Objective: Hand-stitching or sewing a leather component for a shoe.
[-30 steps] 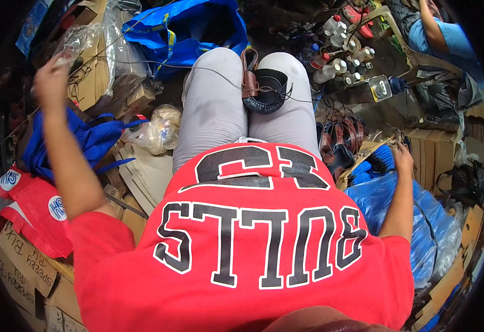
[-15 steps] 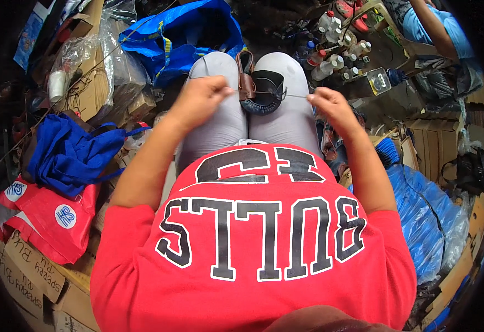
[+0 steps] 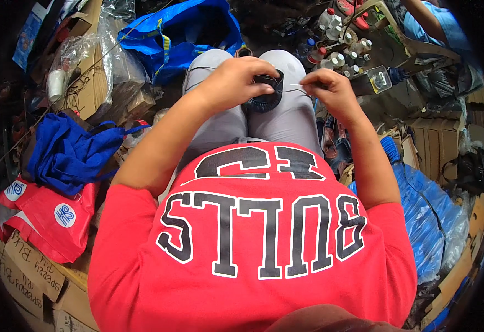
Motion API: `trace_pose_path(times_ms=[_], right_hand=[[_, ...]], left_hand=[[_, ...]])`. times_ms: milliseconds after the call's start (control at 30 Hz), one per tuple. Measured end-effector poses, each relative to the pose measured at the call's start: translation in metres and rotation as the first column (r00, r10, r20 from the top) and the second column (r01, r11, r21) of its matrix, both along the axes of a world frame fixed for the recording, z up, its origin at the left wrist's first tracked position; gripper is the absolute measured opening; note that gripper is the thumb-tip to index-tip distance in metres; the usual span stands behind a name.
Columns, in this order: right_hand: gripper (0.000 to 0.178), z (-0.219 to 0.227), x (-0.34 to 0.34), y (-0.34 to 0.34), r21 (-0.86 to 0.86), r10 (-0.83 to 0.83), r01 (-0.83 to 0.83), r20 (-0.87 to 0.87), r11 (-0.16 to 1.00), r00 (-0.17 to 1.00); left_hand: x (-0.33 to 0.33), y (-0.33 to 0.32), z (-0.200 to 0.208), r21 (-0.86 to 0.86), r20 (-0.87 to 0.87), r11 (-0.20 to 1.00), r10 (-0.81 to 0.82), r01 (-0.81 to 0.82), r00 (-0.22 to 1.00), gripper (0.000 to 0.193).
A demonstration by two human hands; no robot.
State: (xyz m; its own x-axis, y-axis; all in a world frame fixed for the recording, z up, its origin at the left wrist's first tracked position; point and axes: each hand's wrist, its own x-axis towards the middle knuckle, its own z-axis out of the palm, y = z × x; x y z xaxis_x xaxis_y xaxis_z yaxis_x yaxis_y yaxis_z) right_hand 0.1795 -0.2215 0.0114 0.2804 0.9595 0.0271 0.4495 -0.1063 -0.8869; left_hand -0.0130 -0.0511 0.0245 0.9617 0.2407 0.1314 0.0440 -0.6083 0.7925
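Between my knees is a dark shoe (image 3: 264, 103) with a black ribbed rim, and part of its brown leather strap shows beyond my hand. My left hand (image 3: 239, 83) lies over it, thumb and fingers closed at its black upper edge and covering much of it. To the right, my right hand (image 3: 329, 91) pinches a thin dark thread (image 3: 293, 90), which runs taut from the shoe to my fingers. Another stretch of thread trails past my left knee.
An open blue bag (image 3: 197, 33) lies beyond my knees. Several bottles (image 3: 336, 41) stand at the far right, near another person's arm (image 3: 427, 19). Blue cloth (image 3: 70, 152) and a red bag (image 3: 53, 221) are on the left, blue plastic (image 3: 413, 216) on the right.
My left hand has moved right, from the left knee onto the shoe, covering most of its brown strap. My right hand has shifted slightly up and left, still with the thread.
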Motion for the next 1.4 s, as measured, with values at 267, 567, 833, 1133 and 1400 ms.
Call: trace_pose_path(times_ms=[267,567,833,1133,1400], right_hand=[[0.016,0.008,-0.007,0.017,-0.080,0.110,-0.103,0.099,0.991,0.989],[0.015,-0.022,-0.018,0.010,-0.018,0.057,-0.059,-0.090,0.998,0.994],[0.019,-0.021,-0.032,-0.002,0.062,-0.021,0.015,0.088,0.998,0.996],[0.020,0.025,-0.037,0.013,-0.224,0.308,-0.212,0.670,0.951,0.675],[0.014,0.021,-0.028,0.031,-0.294,0.384,-0.257,0.558,0.921,0.736]], left_hand=[[0.031,0.011,-0.014,0.010,-0.228,0.991,-0.127,0.132,0.965,0.020],[0.027,0.018,-0.028,-0.538,-0.307,0.843,-0.214,0.016,0.927,0.025],[0.026,0.022,-0.032,-0.603,-0.279,0.791,-0.327,0.100,0.903,0.026],[0.030,0.020,-0.028,-0.507,-0.324,0.840,-0.392,0.192,0.861,0.027],[0.042,0.021,-0.025,-0.168,-0.301,0.956,-0.282,0.240,0.911,0.027]])
